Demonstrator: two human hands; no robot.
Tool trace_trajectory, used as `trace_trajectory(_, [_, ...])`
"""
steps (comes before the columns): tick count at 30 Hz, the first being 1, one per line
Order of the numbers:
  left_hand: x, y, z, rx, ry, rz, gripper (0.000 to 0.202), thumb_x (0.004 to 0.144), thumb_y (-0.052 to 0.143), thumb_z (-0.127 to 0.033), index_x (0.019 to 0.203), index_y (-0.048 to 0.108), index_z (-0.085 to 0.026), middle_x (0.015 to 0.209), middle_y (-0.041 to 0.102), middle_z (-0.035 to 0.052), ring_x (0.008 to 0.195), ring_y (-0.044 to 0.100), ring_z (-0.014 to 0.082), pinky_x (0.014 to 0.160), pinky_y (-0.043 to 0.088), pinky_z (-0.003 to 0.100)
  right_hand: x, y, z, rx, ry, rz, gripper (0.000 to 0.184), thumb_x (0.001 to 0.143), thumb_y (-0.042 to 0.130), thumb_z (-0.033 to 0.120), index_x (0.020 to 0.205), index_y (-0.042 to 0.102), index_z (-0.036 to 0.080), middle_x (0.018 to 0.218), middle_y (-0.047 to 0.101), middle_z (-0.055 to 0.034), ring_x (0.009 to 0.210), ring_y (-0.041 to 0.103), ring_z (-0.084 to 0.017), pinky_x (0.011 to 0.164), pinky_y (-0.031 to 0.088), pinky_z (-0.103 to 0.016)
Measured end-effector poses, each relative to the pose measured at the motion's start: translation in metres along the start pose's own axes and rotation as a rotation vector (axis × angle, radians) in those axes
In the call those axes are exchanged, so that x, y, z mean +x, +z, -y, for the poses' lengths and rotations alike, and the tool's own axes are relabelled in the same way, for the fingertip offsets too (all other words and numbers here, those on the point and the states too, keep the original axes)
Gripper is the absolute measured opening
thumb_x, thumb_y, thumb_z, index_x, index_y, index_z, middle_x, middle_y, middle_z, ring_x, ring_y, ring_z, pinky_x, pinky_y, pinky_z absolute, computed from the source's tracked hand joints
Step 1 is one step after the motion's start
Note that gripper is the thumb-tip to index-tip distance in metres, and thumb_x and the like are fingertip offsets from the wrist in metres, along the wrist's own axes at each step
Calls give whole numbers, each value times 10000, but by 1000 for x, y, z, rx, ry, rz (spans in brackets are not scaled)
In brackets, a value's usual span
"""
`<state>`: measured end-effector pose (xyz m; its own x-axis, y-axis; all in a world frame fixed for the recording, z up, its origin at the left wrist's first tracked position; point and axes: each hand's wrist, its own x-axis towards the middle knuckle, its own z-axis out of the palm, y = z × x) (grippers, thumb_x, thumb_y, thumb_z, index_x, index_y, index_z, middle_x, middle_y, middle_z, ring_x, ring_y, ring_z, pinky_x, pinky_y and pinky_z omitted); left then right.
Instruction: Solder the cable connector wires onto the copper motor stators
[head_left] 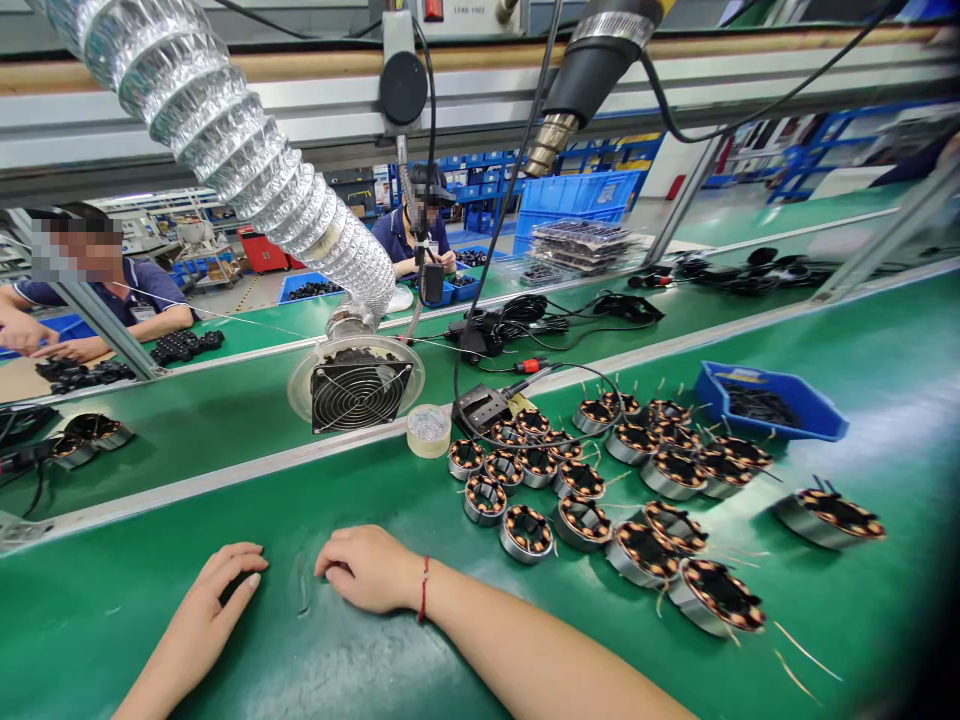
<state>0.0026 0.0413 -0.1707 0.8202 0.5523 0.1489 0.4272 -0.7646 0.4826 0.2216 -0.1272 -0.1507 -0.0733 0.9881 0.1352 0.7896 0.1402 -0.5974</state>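
Note:
My left hand [214, 605] rests on the green work surface [255, 675] at lower left, its fingers extended and the thumb apart, holding nothing. To its right lies my right hand [371, 570], with a red string bracelet [424, 590] at the wrist. Its fingers are loosely curled in, and no object shows in it. A gap of bare surface separates the two hands. Nearest the right hand and forearm is a group of ring-shaped motor stators [526, 533] with copper windings and loose wire ends. One stator [830, 518] sits apart at far right.
A fan-fronted extraction hood [360, 393] hangs on a foil duct [262, 160]. Beside it stands a tape roll [428, 432]. A blue bin [772, 400] holds dark parts. A hot-air gun [577, 80] hangs overhead. Cables [525, 315] lie behind; two people work across the bench.

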Motion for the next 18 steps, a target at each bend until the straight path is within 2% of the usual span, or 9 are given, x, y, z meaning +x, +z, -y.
trace_trajectory(18, [1, -3, -6, 4, 10, -22, 325, 844, 491, -480, 910, 705, -243, 1096, 669, 81, 1043, 641, 244, 921, 546, 400, -1, 1, -1, -3, -6, 0, 268, 859, 486, 170, 1019, 698, 204, 1008, 701, -14, 944, 636, -135, 867, 448, -219])
